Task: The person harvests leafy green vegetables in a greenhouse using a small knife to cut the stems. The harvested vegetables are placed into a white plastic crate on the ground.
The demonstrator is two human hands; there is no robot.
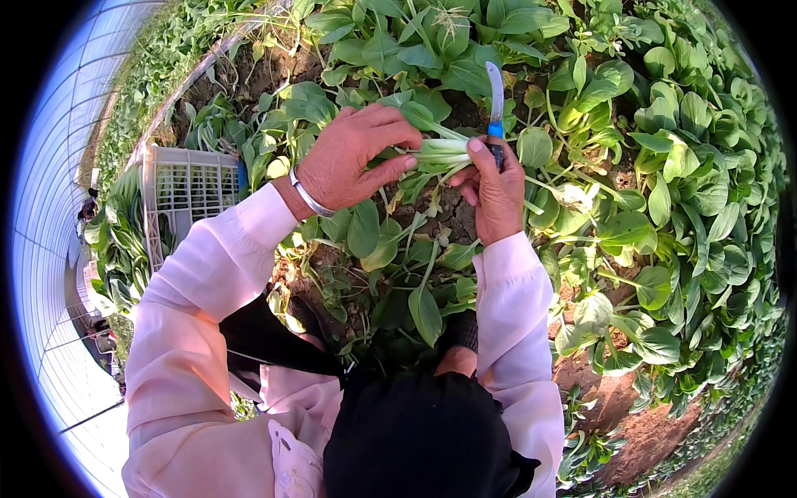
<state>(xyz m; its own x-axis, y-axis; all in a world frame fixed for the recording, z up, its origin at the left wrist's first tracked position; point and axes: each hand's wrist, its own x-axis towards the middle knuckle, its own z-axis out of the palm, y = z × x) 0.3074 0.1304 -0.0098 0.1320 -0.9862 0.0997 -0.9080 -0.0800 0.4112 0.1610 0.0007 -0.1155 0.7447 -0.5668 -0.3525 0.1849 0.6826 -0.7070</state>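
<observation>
A pak choi (443, 151) with pale stalks lies sideways between my two hands. My left hand (361, 155), with a silver bangle at its wrist, pinches its stalks between thumb and fingers. At the base end, the thumb of my right hand (498, 199) presses on the plant. That same hand grips a knife (496, 99) by its dark handle. Its curved blade points away from me, and a blue band sits where blade meets handle. Fallen and cut leaves (426, 311) lie on the soil below my hands.
A white plastic crate (193, 180) stands at the left, with greens around it. Dense rows of growing pak choi (703, 155) spread at the right. Bare soil (654, 436) shows at lower right. The plastic greenhouse wall (50, 205) curves along the far left.
</observation>
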